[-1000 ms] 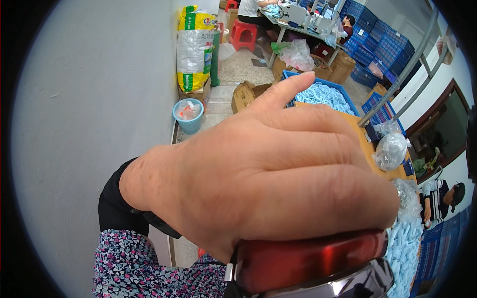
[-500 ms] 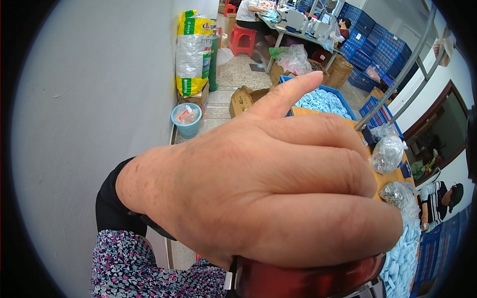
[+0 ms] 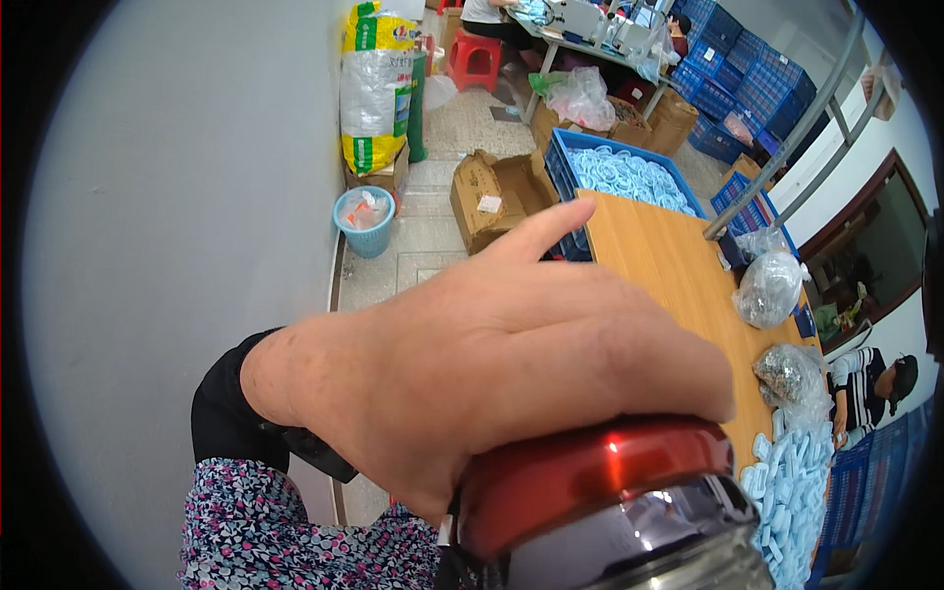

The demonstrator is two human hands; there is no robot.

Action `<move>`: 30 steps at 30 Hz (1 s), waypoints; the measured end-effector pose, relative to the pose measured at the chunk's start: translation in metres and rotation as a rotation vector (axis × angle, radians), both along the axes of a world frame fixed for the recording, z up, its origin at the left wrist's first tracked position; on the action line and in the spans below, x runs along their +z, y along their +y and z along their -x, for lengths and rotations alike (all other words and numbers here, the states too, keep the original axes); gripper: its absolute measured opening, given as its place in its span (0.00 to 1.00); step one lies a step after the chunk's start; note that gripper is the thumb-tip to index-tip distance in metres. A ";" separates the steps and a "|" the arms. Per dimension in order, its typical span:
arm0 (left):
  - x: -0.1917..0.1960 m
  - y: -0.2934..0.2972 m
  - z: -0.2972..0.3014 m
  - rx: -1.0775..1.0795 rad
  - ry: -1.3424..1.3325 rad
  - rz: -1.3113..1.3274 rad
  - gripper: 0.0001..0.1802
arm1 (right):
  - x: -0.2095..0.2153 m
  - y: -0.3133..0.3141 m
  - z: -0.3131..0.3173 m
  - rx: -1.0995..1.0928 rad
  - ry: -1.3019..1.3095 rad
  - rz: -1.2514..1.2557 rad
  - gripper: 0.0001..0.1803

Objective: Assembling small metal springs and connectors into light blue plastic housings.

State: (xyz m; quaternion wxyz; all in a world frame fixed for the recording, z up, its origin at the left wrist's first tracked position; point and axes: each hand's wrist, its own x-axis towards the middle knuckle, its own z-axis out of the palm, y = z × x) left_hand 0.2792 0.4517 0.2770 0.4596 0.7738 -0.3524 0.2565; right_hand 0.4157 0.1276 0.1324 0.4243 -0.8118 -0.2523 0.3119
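Observation:
My left hand [image 3: 472, 354] reaches in from the lower left and fills the middle of the view, very near the camera. Its back faces me, with the little finger sticking out and the other fingers curled over a shiny red lid [image 3: 600, 482]. Below the lid is a dark silvery collar, then the clear body of a bottle [image 3: 678, 570], mostly cut off by the lower edge. The fingertips and thumb are hidden. A black cuff [image 3: 231, 398] and a flowered sleeve [image 3: 295, 536] cover the arm. My right hand is out of view.
A wooden table [image 3: 659, 256] holds light-blue plastic pieces [image 3: 792, 492] and clear bags [image 3: 772, 290]. Beyond its far end is a blue crate [image 3: 629, 177] of similar parts. An open carton [image 3: 497, 197], a blue bin [image 3: 364, 221] and the wall [image 3: 177, 246] lie leftward. Other people sit farther off.
My left hand appears slightly smaller and lower, its little finger shifted left. More of the red lid, the collar and the bottle's clear body now shows, as does more tabletop.

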 end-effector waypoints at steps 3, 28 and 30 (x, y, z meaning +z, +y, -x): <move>-0.015 0.001 0.010 -0.028 0.245 -0.015 0.11 | 0.009 0.000 0.009 -0.034 -0.004 -0.114 0.46; -0.220 -0.033 -0.042 0.221 0.482 0.044 0.51 | 0.067 0.065 0.023 0.247 -0.588 -0.026 0.41; -0.222 -0.038 -0.043 0.219 0.457 0.043 0.49 | 0.070 0.073 0.025 0.312 -0.646 -0.004 0.41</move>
